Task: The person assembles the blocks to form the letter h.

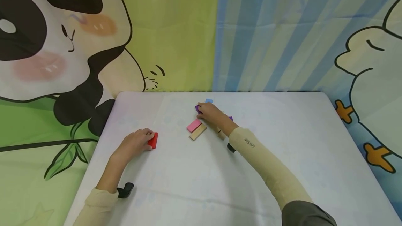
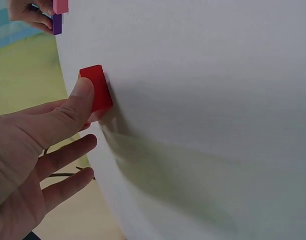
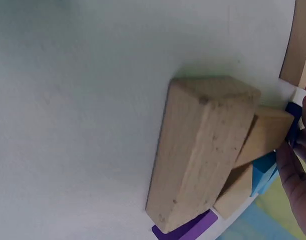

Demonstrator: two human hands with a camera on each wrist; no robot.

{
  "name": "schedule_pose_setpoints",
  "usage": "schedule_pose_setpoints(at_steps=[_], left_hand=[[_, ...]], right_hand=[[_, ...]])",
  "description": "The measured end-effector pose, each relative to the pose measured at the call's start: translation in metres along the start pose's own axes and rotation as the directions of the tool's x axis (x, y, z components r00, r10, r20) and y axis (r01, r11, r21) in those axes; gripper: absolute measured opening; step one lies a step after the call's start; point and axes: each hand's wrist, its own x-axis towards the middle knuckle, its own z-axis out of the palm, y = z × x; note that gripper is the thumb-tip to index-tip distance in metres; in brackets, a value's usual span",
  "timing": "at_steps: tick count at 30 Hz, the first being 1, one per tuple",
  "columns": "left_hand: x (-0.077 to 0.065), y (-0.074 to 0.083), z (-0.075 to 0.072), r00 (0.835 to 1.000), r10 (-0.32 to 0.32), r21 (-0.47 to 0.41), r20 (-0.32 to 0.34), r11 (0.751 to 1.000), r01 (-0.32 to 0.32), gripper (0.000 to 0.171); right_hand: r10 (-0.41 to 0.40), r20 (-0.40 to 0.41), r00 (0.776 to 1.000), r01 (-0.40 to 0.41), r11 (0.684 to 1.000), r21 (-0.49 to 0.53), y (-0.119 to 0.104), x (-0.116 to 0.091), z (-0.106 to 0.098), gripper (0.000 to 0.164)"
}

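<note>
Red block (image 1: 153,141) pinched in L hand (image 1: 135,143); R hand (image 1: 213,115) grips purple block (image 1: 198,110). Prob. pick-up step; next calls for lifting purple clear of nearby blocks (image 1: 198,132).

A printed panda (image 1: 70,37) is filling ten o'clock, a yellow-green backdrop (image 1: 179,44) is hanging at twelve, blue stripes (image 1: 248,34) are slanting at one, a white cartoon figure (image 1: 381,86) is standing at three; a white table (image 1: 179,184) is spreading toward six.
</note>
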Motion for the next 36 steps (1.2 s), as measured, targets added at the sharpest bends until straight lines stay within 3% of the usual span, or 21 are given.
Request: schedule_pose_setpoints(at_steps=[10,21,28,36], left_hand=[[-0.003,-0.001,0.006,0.999,-0.014,-0.047,-0.032,0.999,0.012,0.060],[0.001,0.012,0.002,0.999,-0.043,0.048,-0.016,0.998,0.044,0.057],[-0.001,0.012,0.004,0.998,-0.047,0.053,-0.048,0.997,0.050,0.059],[-0.001,0.013,0.003,0.998,-0.053,0.055,-0.041,0.997,0.055,0.054]], right_hand=[[0.031,0.138,0.990,-0.046,0.993,0.111,0.005,0.001,-0.010,0.033],[0.024,0.091,0.996,-0.039,0.987,0.158,0.007,-0.001,-0.006,0.039],[0.025,0.107,0.994,-0.040,0.989,0.145,0.008,-0.001,-0.004,0.039],[0.022,0.122,0.992,-0.041,0.988,0.152,0.009,0.001,-0.004,0.041]])
